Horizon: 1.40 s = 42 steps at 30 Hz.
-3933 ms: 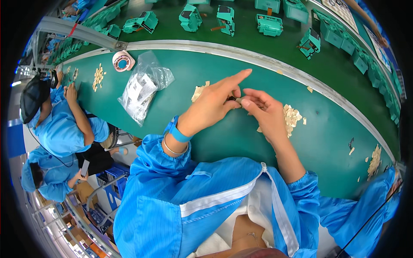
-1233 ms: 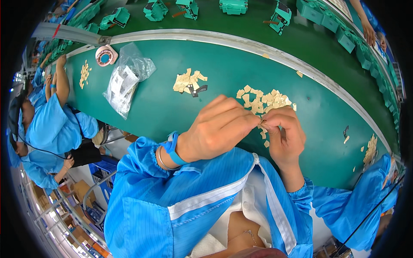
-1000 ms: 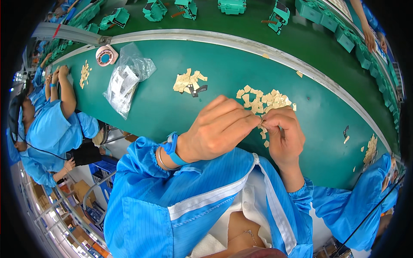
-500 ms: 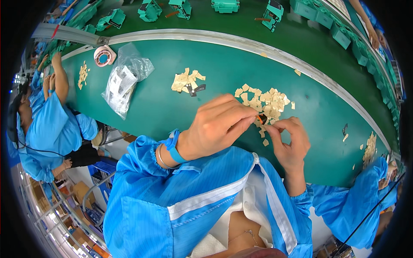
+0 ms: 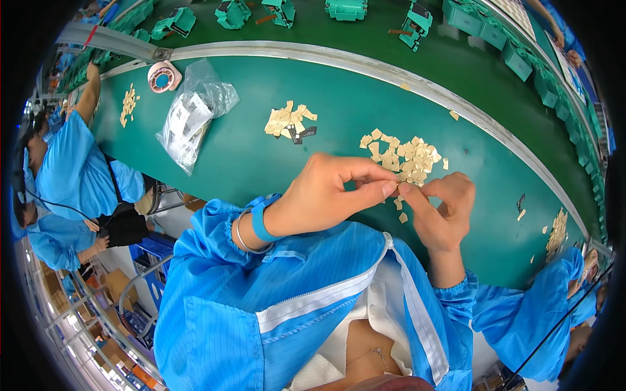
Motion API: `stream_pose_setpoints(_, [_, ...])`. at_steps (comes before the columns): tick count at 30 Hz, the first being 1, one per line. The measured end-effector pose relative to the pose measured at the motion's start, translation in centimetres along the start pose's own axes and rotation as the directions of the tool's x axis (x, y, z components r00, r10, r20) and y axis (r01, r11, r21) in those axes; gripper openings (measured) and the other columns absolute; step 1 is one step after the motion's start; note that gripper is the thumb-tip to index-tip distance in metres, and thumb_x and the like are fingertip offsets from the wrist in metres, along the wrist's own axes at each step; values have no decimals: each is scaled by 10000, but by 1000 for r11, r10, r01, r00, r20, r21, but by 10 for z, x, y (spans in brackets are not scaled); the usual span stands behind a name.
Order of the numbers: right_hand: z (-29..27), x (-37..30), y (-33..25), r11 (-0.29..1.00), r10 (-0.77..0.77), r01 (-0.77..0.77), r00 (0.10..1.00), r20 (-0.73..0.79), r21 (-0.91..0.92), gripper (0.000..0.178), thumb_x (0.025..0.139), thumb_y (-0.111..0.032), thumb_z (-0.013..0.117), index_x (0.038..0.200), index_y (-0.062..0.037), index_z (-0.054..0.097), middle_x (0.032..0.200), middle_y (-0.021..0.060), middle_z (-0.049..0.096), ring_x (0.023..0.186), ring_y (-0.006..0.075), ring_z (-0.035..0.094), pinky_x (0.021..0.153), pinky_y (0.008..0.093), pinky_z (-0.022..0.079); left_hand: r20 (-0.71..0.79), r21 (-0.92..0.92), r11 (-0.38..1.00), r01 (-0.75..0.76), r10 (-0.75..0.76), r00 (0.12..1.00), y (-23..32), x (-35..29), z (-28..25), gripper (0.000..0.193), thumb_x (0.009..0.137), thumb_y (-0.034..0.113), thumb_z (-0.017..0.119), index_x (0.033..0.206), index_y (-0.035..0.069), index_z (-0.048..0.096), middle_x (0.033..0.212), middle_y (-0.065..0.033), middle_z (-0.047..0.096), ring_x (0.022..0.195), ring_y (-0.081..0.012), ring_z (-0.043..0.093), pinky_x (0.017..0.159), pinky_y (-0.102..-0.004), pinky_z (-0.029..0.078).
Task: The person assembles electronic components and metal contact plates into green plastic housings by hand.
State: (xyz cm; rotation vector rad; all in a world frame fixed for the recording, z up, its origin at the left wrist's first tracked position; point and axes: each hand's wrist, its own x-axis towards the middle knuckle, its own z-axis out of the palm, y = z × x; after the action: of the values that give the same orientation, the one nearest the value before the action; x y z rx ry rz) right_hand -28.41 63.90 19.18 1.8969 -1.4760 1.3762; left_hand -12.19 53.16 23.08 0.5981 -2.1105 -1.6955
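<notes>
My left hand [image 5: 336, 192] and my right hand [image 5: 447, 210] meet fingertip to fingertip in front of my chest. Both are closed in a pinch, thumb against forefinger. A small black-and-orange piece showed between them half a second ago; the fingers now almost wholly cover it. Just beyond the fingertips lies a heap of small cream-coloured pieces [image 5: 417, 155], flat and irregularly cut, on the green table [image 5: 254, 163]. To its left is another cream pile [image 5: 282, 120] with a few small black parts [image 5: 301, 135] at its edge.
A clear plastic bag [image 5: 189, 127] and a tape roll [image 5: 163, 77] lie at the left. Past the metal rail [image 5: 274, 48], green fixtures [image 5: 344, 9] stand on a green belt. Co-workers in blue sit left [image 5: 78, 169] and right [image 5: 531, 313]; more cream pieces [image 5: 557, 232] lie far right.
My fingertips have drawn together, covering the black-and-orange piece that showed between them. My left hand has lowered slightly and its forefinger has curled. At the left, a co-worker's arm has moved.
</notes>
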Motion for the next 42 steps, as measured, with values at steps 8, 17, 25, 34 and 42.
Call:
stream_pose_setpoints(8, [-1, 1, 2, 998, -67, 67, 997, 24, 1, 341, 485, -90, 722, 823, -63, 689, 815, 21, 510, 697, 165, 481, 532, 284, 332, 92, 34, 990, 136, -139, 986, 7, 6, -8, 141, 856, 105, 647, 922, -14, 685, 756, -64, 690, 697, -46, 602, 593, -187, 465])
stream_pose_setpoints(17, [-3, 1, 0, 996, 37, -39, 999, 27, 78, 281, 551, -8, 740, 821, -70, 689, 834, 35, 527, 694, 172, 485, 563, 285, 359, -20, 99, 994, 39, -38, 999, -5, 6, -4, 101, 853, 69, 612, 866, -22, 654, 791, -62, 685, 733, -65, 622, 647, -214, 501])
stream_pose_setpoints(25, [22, 40, 53, 679, 699, -600, 705, -122, 423, 556, 780, -18, 685, 1276, 15, 436, 1102, 135, 536, 967, 203, 532, 838, 347, 452, -131, 483, 833, -270, 374, 918, -57, 32, 15, 40, 731, 43, 665, 766, 56, 653, 688, -41, 630, 602, -194, 572, 544, -281, 472])
stream_pose_setpoints(34, [122, 92, 195, 770, 581, -594, 804, 130, 231, 1078, 676, -177, 808, 1440, -4, 69, 1297, 230, 445, 1123, 287, 512, 941, 365, 427, -32, 462, 791, -401, 467, 884, -75, 33, 14, 295, 713, 72, 705, 1001, 70, 645, 802, -40, 624, 730, -207, 528, 645, -308, 464])
stream_pose_setpoints(42, [70, 80, 151, -45, 553, -630, 630, 545, 775, 866, 783, -277, 712, 1433, -35, 194, 1215, 182, 532, 1038, 235, 572, 871, 330, 484, -335, -110, 964, -241, 192, 922, -71, 38, -2, 339, 861, 98, 615, 1180, 28, 525, 1085, -103, 577, 802, -128, 565, 670, -267, 455])
